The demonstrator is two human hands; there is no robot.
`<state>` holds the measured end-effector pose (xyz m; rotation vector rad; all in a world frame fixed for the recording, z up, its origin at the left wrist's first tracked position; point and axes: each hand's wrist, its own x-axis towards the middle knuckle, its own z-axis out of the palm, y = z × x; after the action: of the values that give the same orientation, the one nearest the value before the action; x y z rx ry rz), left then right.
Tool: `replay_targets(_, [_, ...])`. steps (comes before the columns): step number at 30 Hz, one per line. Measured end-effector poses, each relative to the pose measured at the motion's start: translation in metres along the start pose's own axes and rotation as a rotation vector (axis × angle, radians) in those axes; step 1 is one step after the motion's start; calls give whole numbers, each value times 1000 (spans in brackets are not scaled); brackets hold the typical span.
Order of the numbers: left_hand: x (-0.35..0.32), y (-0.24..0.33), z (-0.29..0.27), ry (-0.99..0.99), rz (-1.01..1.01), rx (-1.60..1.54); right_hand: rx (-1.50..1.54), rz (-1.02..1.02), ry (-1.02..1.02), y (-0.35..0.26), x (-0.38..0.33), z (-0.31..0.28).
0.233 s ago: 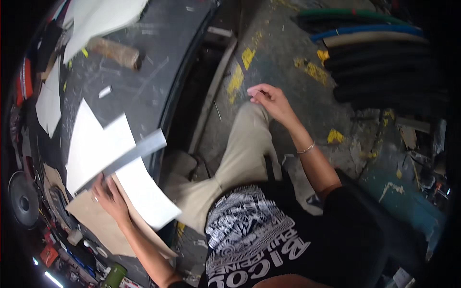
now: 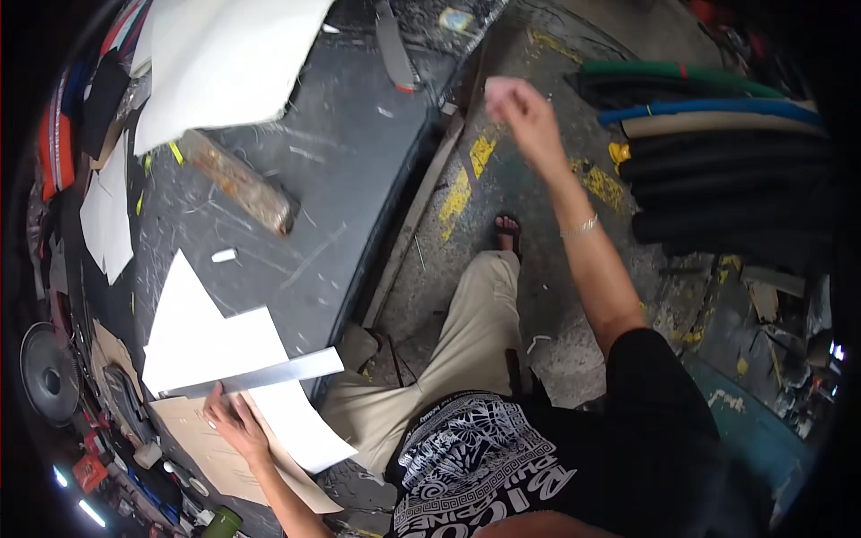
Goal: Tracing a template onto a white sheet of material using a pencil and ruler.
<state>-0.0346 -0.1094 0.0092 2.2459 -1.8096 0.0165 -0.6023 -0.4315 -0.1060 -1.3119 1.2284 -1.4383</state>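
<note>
My left hand (image 2: 239, 429) lies with fingers apart at the near edge of a flat metal ruler (image 2: 291, 368), its fingertips touching it. The ruler lies slantwise across a white sheet (image 2: 202, 336) with angled edges and a brown paper or cardboard piece (image 2: 193, 439). Another part of the white sheet shows on the ruler's near side. Out over the floor, beyond the table's right edge, my right hand (image 2: 529, 125) is raised with its fingers bent together. Its fingertips are blurred, and whatever they may hold cannot be made out.
On the dark table (image 2: 350, 224) lie a rough wooden block (image 2: 238, 182), a small white piece (image 2: 224, 255) and a large white sheet (image 2: 224, 67). Near the far edge is a knife-like grey tool (image 2: 395, 47). Dark rolls of material (image 2: 717, 170) lie at right.
My right hand has moved forward, away from my knee. The view has shifted, bringing the grey tool and my foot into sight. My left hand stays at the ruler.
</note>
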Motion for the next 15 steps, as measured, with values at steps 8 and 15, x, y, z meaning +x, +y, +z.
replay_targets(8, [1, 30, -6, -72, -163, 90, 137, 150, 399, 8, 217, -50])
replay_targets(15, [0, 189, -29, -15, -515, -105, 97, 574, 129, -15, 261, -56])
